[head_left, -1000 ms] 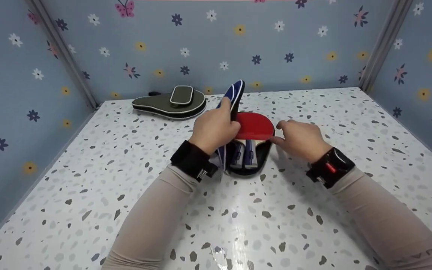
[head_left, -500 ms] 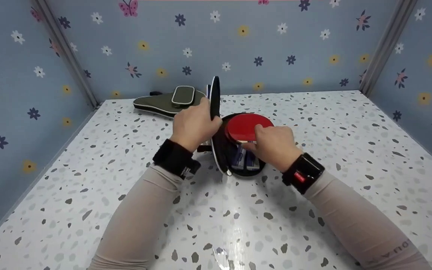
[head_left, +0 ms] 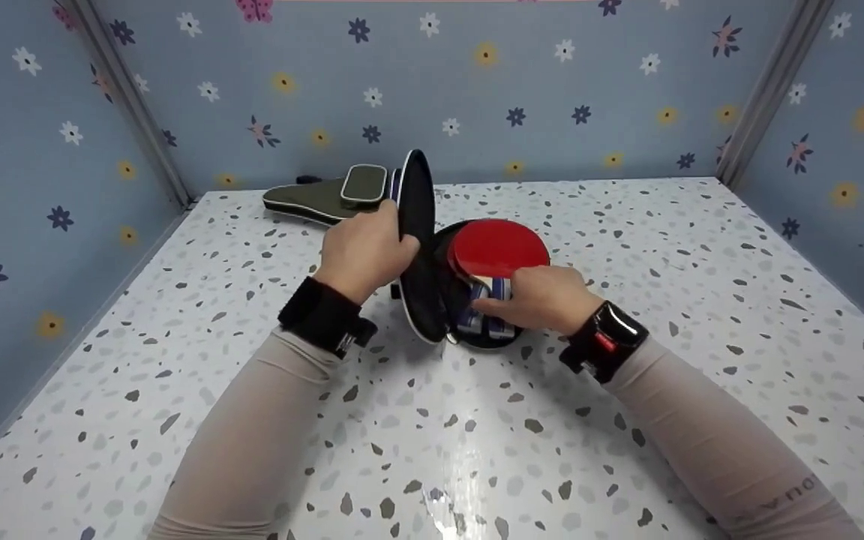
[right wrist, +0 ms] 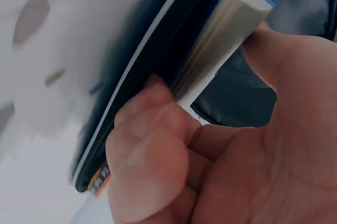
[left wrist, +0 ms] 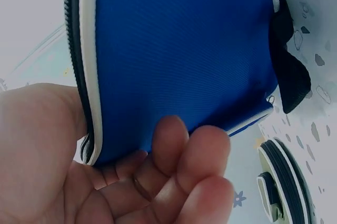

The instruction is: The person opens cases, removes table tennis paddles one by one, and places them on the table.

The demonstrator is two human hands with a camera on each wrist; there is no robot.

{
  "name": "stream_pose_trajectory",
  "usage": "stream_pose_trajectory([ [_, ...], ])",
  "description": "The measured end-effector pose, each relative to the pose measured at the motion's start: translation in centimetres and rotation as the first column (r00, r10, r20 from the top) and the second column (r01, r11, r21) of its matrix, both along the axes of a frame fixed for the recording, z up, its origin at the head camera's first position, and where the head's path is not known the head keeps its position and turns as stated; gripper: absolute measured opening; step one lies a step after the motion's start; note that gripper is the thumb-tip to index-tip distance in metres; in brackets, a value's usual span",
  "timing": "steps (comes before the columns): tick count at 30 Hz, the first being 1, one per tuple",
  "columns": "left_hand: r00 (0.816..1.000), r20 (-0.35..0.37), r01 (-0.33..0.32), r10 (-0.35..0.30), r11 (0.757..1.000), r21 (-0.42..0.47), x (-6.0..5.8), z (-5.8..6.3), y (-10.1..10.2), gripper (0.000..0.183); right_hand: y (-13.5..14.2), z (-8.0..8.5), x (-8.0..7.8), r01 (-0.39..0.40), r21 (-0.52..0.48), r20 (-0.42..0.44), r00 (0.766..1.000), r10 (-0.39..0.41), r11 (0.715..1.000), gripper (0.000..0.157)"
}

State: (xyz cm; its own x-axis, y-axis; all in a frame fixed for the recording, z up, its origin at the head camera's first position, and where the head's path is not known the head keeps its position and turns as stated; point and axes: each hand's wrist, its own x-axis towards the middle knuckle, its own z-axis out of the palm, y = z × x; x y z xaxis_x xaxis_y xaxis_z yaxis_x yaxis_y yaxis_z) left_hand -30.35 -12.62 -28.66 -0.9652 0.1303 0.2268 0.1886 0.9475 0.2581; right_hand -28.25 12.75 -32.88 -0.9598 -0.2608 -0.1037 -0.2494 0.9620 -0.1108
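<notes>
A table tennis paddle case stands unzipped, its blue lid (left wrist: 179,50) with white piping raised on edge and showing its black inside in the head view. My left hand (head_left: 361,251) grips the lid's rim, thumb on the inner side and fingers against the blue cloth. In the black lower half lie table tennis paddles, with a red paddle (head_left: 499,247) on top and two handles side by side towards me. My right hand (head_left: 552,296) pinches the right paddle handle (right wrist: 231,29), its thumb on top and fingers between the handle and case wall. The palm hides part of the handle.
An olive-green paddle case (head_left: 304,201) with a small pouch on top lies behind my left hand, near the back wall (head_left: 612,82). The speckled white tabletop (head_left: 432,450) spreads in front of the blue case. Flower-patterned panels border the table at both sides.
My left hand has swung the lid leftward, opening the case wider. The right hand has moved left from the case's right edge, over the red paddle, then down to the handle.
</notes>
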Motion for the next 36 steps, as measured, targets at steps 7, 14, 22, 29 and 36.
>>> stream_pose_trajectory([
  [7,1.000,0.008,-0.016,0.016,1.000,0.006,0.1,-0.3,-0.3,0.032,-0.3,-0.1,-0.1,0.022,0.035,-0.014,1.000,-0.022,0.999,0.043],
  [14,1.000,0.019,-0.021,0.021,1.000,0.007,-0.1,-0.4,0.0,0.034,0.6,0.0,0.0,0.027,0.084,-0.065,0.998,-0.022,0.996,0.043],
  [22,1.000,0.013,-0.022,0.022,1.000,0.000,0.0,-0.4,0.3,0.035,1.9,-0.7,0.1,0.008,0.073,-0.185,0.983,0.006,0.997,0.035],
  [29,1.000,0.008,-0.019,0.019,1.000,-0.015,0.0,-0.4,0.6,0.033,3.8,-0.7,-0.1,-0.019,0.019,-0.246,0.969,0.024,1.000,0.034],
  [36,1.000,0.006,-0.002,0.002,1.000,-0.012,0.0,-0.4,0.6,0.032,7.2,-0.2,-0.7,-0.047,-0.007,-0.301,0.953,0.043,0.999,0.035],
])
